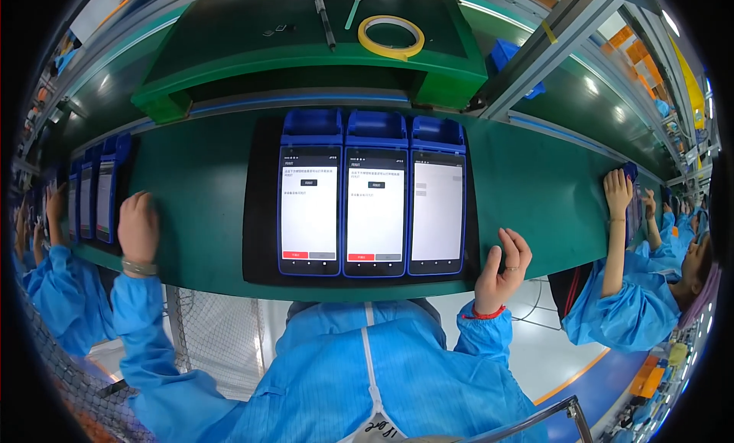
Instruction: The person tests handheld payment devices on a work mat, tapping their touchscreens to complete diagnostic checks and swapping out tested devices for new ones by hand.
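Three handheld payment terminals stand side by side before me: the left terminal (310, 221), the middle terminal (375, 221) and the right terminal (436, 221). Each has a blue frame, a lit screen and a raised blue compartment at its top. The left and middle screens show a red button; the right one is mostly pale grey. To their left, my left hand (139, 227) rests at the bench, fingers curled into a loose fist, with nothing visible in it. My right hand (505, 271) is at the bench's front edge, right of the terminals, empty, thumb and bent fingers apart.
The terminals lie on a black mat (261, 214) on a green bench (202, 214). Behind is a raised green shelf (245, 45) with a yellow tape roll (391, 37), a marker pen (326, 22) and a pale green swab (353, 12). Co-workers in blue sit at both sides, near more terminals (105, 191).
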{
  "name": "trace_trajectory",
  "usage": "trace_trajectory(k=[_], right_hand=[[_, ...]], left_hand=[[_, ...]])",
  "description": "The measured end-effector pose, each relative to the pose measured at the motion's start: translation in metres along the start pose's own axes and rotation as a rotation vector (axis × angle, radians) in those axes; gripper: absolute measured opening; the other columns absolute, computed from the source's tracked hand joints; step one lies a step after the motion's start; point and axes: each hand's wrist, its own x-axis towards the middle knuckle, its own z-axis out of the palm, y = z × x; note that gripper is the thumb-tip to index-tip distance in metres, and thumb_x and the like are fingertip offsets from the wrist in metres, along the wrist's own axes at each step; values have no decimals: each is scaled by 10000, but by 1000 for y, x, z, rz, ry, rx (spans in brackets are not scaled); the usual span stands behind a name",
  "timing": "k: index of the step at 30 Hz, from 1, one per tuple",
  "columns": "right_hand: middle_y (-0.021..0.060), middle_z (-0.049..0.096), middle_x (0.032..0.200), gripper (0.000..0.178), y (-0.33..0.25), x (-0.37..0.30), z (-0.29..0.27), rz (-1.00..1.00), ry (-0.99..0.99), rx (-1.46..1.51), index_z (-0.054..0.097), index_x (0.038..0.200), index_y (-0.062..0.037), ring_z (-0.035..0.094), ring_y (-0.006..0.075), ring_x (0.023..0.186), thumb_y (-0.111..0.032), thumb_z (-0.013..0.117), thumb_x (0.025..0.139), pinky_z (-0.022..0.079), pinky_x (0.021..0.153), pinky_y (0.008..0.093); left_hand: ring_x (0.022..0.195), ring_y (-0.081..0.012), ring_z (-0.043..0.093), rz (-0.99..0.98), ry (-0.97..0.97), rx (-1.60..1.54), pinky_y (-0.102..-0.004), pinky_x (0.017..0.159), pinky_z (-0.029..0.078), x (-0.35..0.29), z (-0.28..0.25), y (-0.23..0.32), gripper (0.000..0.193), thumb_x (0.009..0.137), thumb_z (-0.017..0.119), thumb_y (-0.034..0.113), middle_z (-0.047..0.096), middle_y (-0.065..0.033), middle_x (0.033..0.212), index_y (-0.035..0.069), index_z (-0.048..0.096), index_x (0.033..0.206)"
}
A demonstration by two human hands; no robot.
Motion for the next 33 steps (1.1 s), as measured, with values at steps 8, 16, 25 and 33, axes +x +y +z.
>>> trace_trajectory(k=[8,16,25,33], right_hand=[[124,528,1078,235,0,2,2,-44,17,-50,598,1055,-19,501,259,994,-29,555,824,418,840,329],[119,546,1036,247,0,3,1,-23,10,-16,596,1056,-22,515,251,957,-5,563,812,417,819,320],[108,561,972,301,-1,-2,-1,-163,29,-18,625,999,-39,508,257,895,41,574,713,423,770,328],[93,562,969,307,-34,-3,1,-543,-162,-7,673,903,-169,506,239,860,-201,655,598,385,787,409]], left_hand=[[939,-266,543,37,-322,465,-343,721,509,-4,22,-96,271,800,463,67,522,-109,1044,69,535,1062],[792,-279,596,63,-621,698,-383,614,499,23,9,-93,305,786,514,80,588,-120,943,115,587,1080],[717,-346,609,132,-617,575,-426,656,492,35,2,-90,354,728,524,34,619,-167,748,67,543,1080],[680,-281,587,358,-446,400,-384,612,460,42,-17,42,185,685,533,65,607,-125,664,62,575,865]])
